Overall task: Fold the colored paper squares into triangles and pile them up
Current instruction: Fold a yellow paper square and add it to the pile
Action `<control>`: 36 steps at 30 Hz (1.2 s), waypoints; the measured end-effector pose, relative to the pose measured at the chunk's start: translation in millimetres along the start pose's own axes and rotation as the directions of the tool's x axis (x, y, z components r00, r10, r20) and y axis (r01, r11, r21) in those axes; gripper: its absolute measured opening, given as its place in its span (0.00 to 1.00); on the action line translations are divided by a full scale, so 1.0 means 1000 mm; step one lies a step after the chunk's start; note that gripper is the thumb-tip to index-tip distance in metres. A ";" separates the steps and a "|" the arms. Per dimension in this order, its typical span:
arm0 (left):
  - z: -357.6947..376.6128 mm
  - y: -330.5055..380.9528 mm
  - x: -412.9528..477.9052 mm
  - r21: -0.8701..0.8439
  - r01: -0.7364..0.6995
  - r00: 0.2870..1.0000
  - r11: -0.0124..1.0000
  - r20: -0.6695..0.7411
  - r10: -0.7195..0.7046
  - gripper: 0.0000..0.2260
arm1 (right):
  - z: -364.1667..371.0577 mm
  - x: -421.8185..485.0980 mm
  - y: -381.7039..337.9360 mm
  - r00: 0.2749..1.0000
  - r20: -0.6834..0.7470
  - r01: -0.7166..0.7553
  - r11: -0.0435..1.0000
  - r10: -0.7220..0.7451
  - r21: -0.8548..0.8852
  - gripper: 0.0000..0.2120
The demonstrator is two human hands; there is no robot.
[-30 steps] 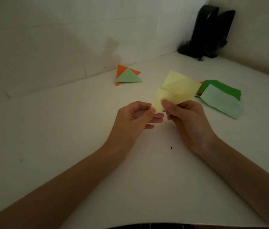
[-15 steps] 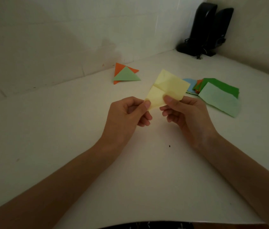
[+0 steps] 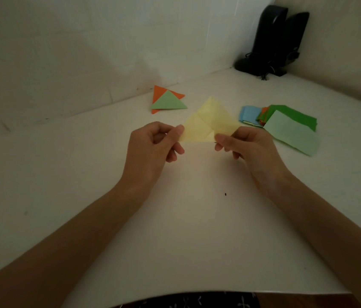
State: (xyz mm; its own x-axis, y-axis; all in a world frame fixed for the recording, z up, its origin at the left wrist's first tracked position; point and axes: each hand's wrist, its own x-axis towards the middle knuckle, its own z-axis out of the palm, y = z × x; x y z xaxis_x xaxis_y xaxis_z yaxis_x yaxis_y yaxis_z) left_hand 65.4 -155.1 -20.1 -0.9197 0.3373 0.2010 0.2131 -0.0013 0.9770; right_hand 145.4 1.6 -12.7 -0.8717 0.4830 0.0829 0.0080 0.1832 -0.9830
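The yellow paper [image 3: 208,123] is pinched at its left corner between the thumb and curled fingers of the left hand [image 3: 153,147]. Its right corner is gripped by the fingertips of the right hand [image 3: 248,150]. It is held in the air above the tabletop [image 3: 197,230], between the two hands, and looks roughly triangular, with crease lines showing. Whether its layers are matched edge to edge cannot be told.

Since only the two corners are held and nothing firm lies beneath, the layers could be let slip and a crooked or soft crease set. The fold may then spring open once it is released.

The light green triangle [image 3: 168,103] is laid askew on the orange triangle [image 3: 158,91] near the wall, well apart from the hands, so the pile could be nudged when the yellow piece is added. The stack of unfolded squares [image 3: 290,132] lies near the right hand and could be brushed.
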 end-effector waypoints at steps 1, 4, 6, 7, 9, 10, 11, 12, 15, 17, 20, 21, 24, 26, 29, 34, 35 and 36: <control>-0.003 -0.001 0.002 0.028 -0.003 1.000 1.000 -0.024 0.004 0.08 | -0.002 0.001 0.000 0.999 -0.046 -0.001 1.000 0.001 0.011 0.09; -0.018 -0.002 0.013 0.038 -0.003 0.985 0.999 -0.174 0.009 0.08 | -0.015 0.006 -0.003 0.972 -0.235 0.036 0.995 -0.014 0.094 0.09; -0.015 0.005 0.009 -0.078 0.036 0.989 0.996 -0.142 -0.047 0.06 | -0.013 0.003 -0.006 0.969 -0.243 0.074 0.992 -0.047 0.104 0.08; -0.007 0.009 0.001 -0.150 0.079 0.995 0.986 -0.049 -0.087 0.04 | -0.007 0.000 -0.007 0.977 -0.206 0.087 0.990 -0.063 0.109 0.08; 0.012 0.015 -0.016 -0.213 0.170 0.981 0.962 0.127 -0.146 0.03 | 0.008 -0.008 -0.007 0.990 -0.113 0.095 0.988 -0.082 0.121 0.08; 0.019 0.017 -0.022 -0.216 0.191 0.974 0.958 0.160 -0.159 0.05 | 0.014 -0.012 -0.007 0.994 -0.071 0.093 0.989 -0.085 0.119 0.08; 0.022 0.017 -0.026 -0.228 0.202 0.973 0.953 0.157 -0.169 0.05 | 0.017 -0.016 -0.008 0.996 -0.031 0.082 0.990 -0.079 0.113 0.08; 0.021 0.017 -0.027 -0.248 0.221 0.972 0.943 0.139 -0.191 0.05 | 0.017 -0.017 -0.008 0.998 0.008 0.064 0.992 -0.065 0.105 0.07; 0.010 0.013 -0.021 -0.321 0.322 0.946 0.891 0.147 -0.289 0.05 | 0.011 -0.017 -0.011 0.994 0.107 0.006 1.000 -0.008 0.023 0.04; 0.005 0.013 -0.016 -0.389 0.374 0.927 0.842 0.164 -0.337 0.03 | 0.012 -0.012 -0.011 0.995 0.102 -0.018 1.000 0.017 0.014 0.04; -0.002 0.013 -0.006 -0.492 0.377 0.921 0.785 0.106 -0.375 0.01 | 0.016 -0.007 -0.008 0.998 0.059 -0.023 0.999 0.020 0.050 0.05; -0.005 0.012 -0.003 -0.524 0.365 0.921 0.770 0.084 -0.380 0.01 | 0.017 -0.006 -0.007 0.999 0.051 -0.018 0.998 0.015 0.060 0.05; -0.008 0.012 0.001 -0.566 0.341 0.923 0.751 0.049 -0.382 0.02 | 0.019 -0.005 -0.004 0.999 0.036 -0.003 0.997 0.000 0.077 0.05; -0.007 0.012 0.002 -0.576 0.328 0.923 0.748 0.027 -0.384 0.02 | 0.019 -0.006 -0.004 0.999 0.033 0.011 0.998 -0.014 0.063 0.05; -0.017 0.014 0.013 -0.707 0.229 0.912 0.669 -0.084 -0.401 0.03 | 0.014 -0.005 -0.004 0.999 -0.028 0.018 0.996 -0.016 0.082 0.06; -0.006 0.014 -0.001 -0.462 0.366 0.924 0.808 0.077 -0.374 0.03 | 0.017 -0.004 -0.004 0.999 -0.047 0.018 0.992 -0.012 0.122 0.06; 0.001 0.013 -0.008 -0.356 0.369 0.929 0.858 0.109 -0.354 0.03 | 0.020 -0.006 -0.004 1.000 -0.024 0.017 0.993 -0.014 0.116 0.06; 0.007 0.012 -0.013 -0.291 0.346 0.938 0.892 0.121 -0.325 0.04 | 0.022 -0.008 -0.003 1.000 -0.005 0.021 0.994 -0.021 0.111 0.06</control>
State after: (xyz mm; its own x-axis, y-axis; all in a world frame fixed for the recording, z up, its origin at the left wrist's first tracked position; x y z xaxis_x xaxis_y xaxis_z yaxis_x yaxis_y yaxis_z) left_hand 81.9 -153.2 -11.3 -0.8920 0.4307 -0.1373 -0.2246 -0.1587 0.9615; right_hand 141.4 -21.2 -13.5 -0.8692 0.4834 0.1043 -0.0648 0.0976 -0.9931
